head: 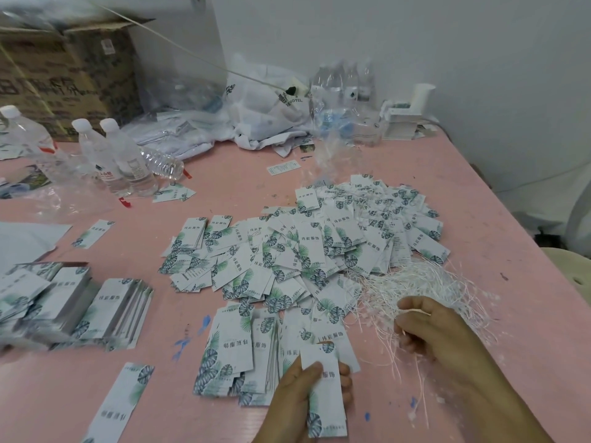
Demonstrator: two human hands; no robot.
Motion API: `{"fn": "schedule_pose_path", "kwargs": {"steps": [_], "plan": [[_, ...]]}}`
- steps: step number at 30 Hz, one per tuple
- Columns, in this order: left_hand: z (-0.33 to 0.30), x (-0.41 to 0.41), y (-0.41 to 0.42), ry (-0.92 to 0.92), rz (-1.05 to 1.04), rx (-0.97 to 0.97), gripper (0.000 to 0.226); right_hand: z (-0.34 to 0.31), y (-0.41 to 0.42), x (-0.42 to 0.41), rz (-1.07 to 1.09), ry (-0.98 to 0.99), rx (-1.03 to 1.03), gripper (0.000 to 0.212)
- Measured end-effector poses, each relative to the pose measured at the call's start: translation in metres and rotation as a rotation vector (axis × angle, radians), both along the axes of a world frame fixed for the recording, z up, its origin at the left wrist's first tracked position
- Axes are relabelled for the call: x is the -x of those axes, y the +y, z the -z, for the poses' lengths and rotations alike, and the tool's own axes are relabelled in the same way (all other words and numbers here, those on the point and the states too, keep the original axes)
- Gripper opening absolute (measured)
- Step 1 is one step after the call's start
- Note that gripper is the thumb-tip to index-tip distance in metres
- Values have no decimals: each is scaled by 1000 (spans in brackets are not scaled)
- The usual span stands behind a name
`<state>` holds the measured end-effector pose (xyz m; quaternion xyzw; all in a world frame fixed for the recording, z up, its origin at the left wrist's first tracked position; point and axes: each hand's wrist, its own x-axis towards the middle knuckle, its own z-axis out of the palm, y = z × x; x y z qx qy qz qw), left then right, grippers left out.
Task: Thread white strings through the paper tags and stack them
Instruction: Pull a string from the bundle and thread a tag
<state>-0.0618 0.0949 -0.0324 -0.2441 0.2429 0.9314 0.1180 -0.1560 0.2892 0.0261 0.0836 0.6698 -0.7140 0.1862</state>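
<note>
Head view shows your left hand [307, 398] nearest, its fingers [345, 383] and thumb pinching one paper tag [324, 407] upright above the pink worktop [479, 219], while your right hand [438, 334] has its fingers [412, 303] curled into the tangle of white strings [403, 282], pinching a few strands. Beyond them a loose heap of tags [287, 251] spreads toward the far side and squared stacks [105, 308] sit at the left, so I judge much threading remains.
</note>
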Motion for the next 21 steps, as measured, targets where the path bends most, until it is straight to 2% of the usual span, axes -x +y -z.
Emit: {"fn": "schedule_pose_path", "kwargs": {"steps": [3,5,8,11,16,21], "plan": [[-3,-2,-1,23,17,4,39,-5,-4,-1,11,-102,276,29],[-4,-3,-2,36,23,-3,51,-8,-6,-2,17,-95,324,29],[-5,-3,-3,52,13,3,57,-10,-9,-6,6,-65,375,21],[-5,-2,-2,63,-17,23,60,-15,-14,-10,-25,-26,357,22],[-6,-1,0,82,-43,54,53,-5,-31,-24,-38,-87,364,25],[-9,-2,1,140,52,246,47,9,-49,-38,-30,-115,306,33]]}}
